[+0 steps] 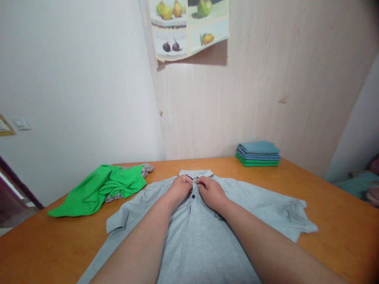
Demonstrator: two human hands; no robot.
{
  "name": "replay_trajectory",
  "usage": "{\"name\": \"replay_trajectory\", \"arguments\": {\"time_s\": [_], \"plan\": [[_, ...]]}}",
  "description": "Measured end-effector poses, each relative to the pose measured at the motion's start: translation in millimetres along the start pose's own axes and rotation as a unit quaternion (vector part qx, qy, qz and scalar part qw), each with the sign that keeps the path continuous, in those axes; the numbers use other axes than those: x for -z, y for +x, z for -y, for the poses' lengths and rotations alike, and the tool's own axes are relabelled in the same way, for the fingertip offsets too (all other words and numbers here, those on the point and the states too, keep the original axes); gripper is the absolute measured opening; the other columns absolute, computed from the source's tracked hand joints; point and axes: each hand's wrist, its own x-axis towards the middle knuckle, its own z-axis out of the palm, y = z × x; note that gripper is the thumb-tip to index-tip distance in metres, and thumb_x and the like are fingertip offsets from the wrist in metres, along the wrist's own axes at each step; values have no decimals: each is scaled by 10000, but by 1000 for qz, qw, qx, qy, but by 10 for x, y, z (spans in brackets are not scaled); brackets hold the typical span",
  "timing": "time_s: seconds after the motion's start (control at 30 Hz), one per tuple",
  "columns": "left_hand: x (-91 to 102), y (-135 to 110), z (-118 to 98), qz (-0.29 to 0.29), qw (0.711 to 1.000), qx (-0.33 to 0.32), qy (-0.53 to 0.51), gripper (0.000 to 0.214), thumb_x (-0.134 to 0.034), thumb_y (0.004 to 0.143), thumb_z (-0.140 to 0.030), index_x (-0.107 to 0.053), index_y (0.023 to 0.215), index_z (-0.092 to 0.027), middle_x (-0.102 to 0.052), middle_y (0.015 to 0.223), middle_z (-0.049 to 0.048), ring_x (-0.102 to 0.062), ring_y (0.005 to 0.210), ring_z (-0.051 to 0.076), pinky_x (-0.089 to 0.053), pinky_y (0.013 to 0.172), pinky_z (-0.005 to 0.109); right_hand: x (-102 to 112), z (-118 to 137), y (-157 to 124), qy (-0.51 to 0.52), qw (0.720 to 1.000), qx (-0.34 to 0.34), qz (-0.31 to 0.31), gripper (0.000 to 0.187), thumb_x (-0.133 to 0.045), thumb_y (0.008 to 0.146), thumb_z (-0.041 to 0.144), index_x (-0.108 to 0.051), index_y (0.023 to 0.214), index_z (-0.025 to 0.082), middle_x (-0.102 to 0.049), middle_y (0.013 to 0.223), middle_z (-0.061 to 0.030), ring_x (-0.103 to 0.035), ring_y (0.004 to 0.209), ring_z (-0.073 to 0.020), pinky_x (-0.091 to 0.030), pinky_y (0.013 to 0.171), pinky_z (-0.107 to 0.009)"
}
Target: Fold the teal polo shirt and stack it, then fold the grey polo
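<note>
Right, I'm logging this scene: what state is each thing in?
Grey shirt: spread out, front up
Left hand: pinching the grey shirt
Right hand: pinching it too
Button: cannot tell if fastened
Green cloth: crumpled
Striped cloth: bunched, partly covered
Folded clothes: neatly stacked
Poster: hung, bottom edge curled

On my feed I observe a likely home room: fruit poster, wall switch, table and folded clothes.

Shirt: grey, on table, collar at twelve o'clock
Left hand: pinching it near the collar
Right hand: likewise
Green cloth: crumpled, ten o'clock
Folded stack: one o'clock
</note>
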Motion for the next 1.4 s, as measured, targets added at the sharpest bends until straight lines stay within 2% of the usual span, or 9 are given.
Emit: {"name": "replay_trajectory", "arguments": {"time_s": [0.37,0.57,0.7,0.93,1.07,1.2,1.4], "plan": [[22,-55,-46,28,993,20,-112,134,-576,614,-73,-552,709,-164,-546,521,-41,-498,470,87,-393,500,190,0,-7,11,0,1000,14,14,252,-520,867,182,-698,1023,270,-712,1055,-24,-635,996,-180,-445,890,-273],[29,-61,-70,25,987,51,-151,101,-636,687,-154,-538,711,-160,-561,563,-22,-538,491,94,-432,515,201,18,16,-7,-15,999,33,16,263,-507,879,184,-695,1043,268,-705,1056,-35,-626,1017,-184,-436,905,-278],[21,-44,-77,8,985,74,-153,130,-666,722,-193,-541,721,-159,-572,567,-13,-546,483,97,-450,510,208,27,32,-9,-26,998,45,22,257,-501,894,195,-696,1046,262,-702,1031,-44,-623,1008,-186,-435,897,-280],[-21,-53,-100,-30,988,85,-129,155,-648,705,-75,-524,708,-168,-546,497,-33,-503,433,86,-416,460,183,15,51,-8,-8,998,58,28,242,-501,877,180,-706,984,254,-703,995,-37,-625,984,-180,-435,887,-275],[-38,-54,-109,-45,986,92,-130,198,-621,694,-26,-504,739,-180,-525,478,-52,-494,418,87,-398,436,178,13,86,-30,3,999,40,24,207,-516,855,173,-676,960,251,-712,953,-21,-633,914,-175,-439,822,-265],[-36,-46,-113,-46,983,101,-144,242,-632,685,-13,-483,760,-187,-503,472,-69,-507,414,91,-409,439,181,28,114,-49,-4,1000,20,23,167,-525,852,185,-651,941,249,-708,885,-11,-635,850,-173,-429,770,-257],[-11,-38,-117,-26,980,113,-159,237,-674,681,-29,-493,725,-175,-537,494,-48,-532,430,85,-437,456,180,37,116,-59,-25,999,13,23,175,-528,871,201,-649,982,259,-718,895,-12,-640,841,-177,-420,753,-254]]}}
